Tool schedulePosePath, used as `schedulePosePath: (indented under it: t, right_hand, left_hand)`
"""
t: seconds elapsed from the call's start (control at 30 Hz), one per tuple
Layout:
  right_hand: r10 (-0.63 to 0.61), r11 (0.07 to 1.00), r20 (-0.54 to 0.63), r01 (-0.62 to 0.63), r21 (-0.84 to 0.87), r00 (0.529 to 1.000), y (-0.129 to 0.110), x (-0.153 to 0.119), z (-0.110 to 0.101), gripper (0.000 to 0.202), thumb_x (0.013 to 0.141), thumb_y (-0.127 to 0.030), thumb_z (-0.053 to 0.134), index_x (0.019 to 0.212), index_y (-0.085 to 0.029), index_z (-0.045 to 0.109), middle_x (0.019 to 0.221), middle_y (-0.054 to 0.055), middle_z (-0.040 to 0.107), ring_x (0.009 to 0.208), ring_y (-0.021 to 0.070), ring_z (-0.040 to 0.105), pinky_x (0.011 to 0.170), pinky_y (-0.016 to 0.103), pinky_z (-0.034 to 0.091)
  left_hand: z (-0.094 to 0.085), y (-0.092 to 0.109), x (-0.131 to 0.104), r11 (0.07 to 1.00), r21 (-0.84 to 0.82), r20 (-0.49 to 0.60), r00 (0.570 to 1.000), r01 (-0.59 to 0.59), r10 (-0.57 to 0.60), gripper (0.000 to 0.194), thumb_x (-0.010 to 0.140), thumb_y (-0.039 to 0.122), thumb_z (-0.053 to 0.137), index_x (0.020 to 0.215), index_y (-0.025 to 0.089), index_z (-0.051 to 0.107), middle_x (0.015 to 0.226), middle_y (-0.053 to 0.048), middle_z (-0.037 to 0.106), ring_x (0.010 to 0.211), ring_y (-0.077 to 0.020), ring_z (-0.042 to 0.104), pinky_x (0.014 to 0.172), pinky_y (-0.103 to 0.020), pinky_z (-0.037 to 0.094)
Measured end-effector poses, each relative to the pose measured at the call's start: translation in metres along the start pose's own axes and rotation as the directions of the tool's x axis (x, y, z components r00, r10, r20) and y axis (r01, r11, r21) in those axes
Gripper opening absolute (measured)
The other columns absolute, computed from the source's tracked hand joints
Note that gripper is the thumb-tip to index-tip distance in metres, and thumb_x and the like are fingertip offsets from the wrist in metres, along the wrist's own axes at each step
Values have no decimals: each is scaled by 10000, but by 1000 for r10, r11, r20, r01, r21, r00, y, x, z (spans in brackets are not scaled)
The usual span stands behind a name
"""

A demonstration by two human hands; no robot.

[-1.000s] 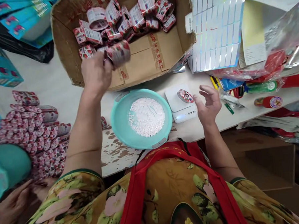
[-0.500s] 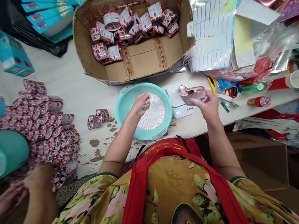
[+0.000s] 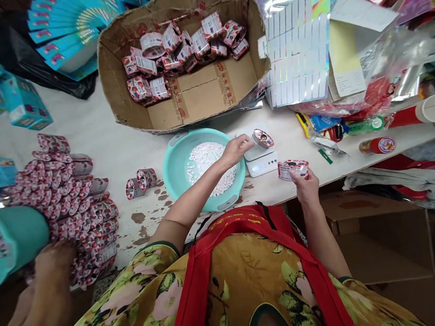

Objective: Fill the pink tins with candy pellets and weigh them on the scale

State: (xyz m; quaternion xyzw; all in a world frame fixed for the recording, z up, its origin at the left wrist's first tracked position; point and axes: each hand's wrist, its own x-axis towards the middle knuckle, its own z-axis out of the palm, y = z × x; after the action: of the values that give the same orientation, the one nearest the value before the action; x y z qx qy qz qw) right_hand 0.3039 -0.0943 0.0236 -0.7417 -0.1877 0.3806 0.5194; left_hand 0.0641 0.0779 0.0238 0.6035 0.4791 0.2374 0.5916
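My left hand (image 3: 235, 150) is over the right rim of a turquoise basin (image 3: 171, 175) holding small white pellets (image 3: 224, 182). Its fingers are bent together, and whatever they hold, if anything, is hidden. Their tips point at an oval printed pack (image 3: 263, 138) with a dark hole in its top, on the plate of a white digital scale (image 3: 262, 164). My right hand (image 3: 306, 183) grips another red-and-white printed pack (image 3: 286, 171) at its near side, just right of the scale.
Behind the basin stands a cardboard box (image 3: 203, 98) with several similar packs. More are piled (image 3: 77, 209) on the left beside a turquoise bucket (image 3: 28, 236) and a co-worker's hands (image 3: 57, 259). Sticker sheets (image 3: 295, 56) and bagged items lie right.
My left hand has moved right from above the pellets to the scale. One pack now sits on the scale. My right hand has come nearer with another pack.
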Motion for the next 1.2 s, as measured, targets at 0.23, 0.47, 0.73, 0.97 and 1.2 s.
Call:
schedulePosePath:
  t: [0.23, 0.47, 0.73, 0.97, 1.2]
  right_hand:
    - [-99, 995, -112, 99, -11, 989, 23, 23, -6, 572, 535, -391, 912, 1010, -179, 672, 975, 18, 738, 880, 171, 689, 929, 382, 575]
    - [-197, 957, -281, 122, -265, 939, 59, 52, -28, 687, 541, -508, 868, 1059, -166, 574, 1146, 113, 669, 1096, 271, 642, 1089, 542, 482]
    - [-406, 770, 268, 485, -416, 874, -4, -24, 25, 932, 546, -545, 919, 1326, -193, 551, 1436, 186, 557, 1344, 339, 545, 1120, 520, 475]
    - [58, 926, 559, 164, -340, 827, -38, -59, 94, 582, 582, -521, 922, 1000, -202, 671, 920, 46, 766, 810, 203, 696, 751, 325, 583]
    - [123, 898, 633, 185, -398, 764, -39, -61, 115, 538, 591, -514, 918, 954, -195, 680, 864, 33, 766, 744, 189, 678, 699, 308, 560]
  left_hand:
    - [33, 15, 41, 650, 736, 255, 967, -191, -5, 301, 1020, 330, 503, 1254, 238, 670, 1016, -124, 748, 970, -296, 683, 798, -343, 414]
    - [26, 17, 23, 805, 589, 113, 994, -72, 6, 191, 988, 340, 590, 979, 205, 724, 951, -127, 736, 958, -299, 675, 769, -304, 393]
    - [12, 38, -80, 968, 251, 132, 991, -22, -12, 128, 904, 341, 701, 851, 235, 749, 876, -60, 743, 799, -221, 645, 663, -255, 363]
    - [-9, -5, -90, 831, -524, -144, 942, 186, -302, 591, 913, 692, 556, 679, 159, 657, 572, -10, 548, 480, -95, 396, 496, -242, 274]
    - [-8, -21, -82, 636, -721, 1, 918, 275, -396, 668, 836, 754, 630, 611, 125, 660, 517, -11, 511, 438, -67, 382, 455, -245, 243]
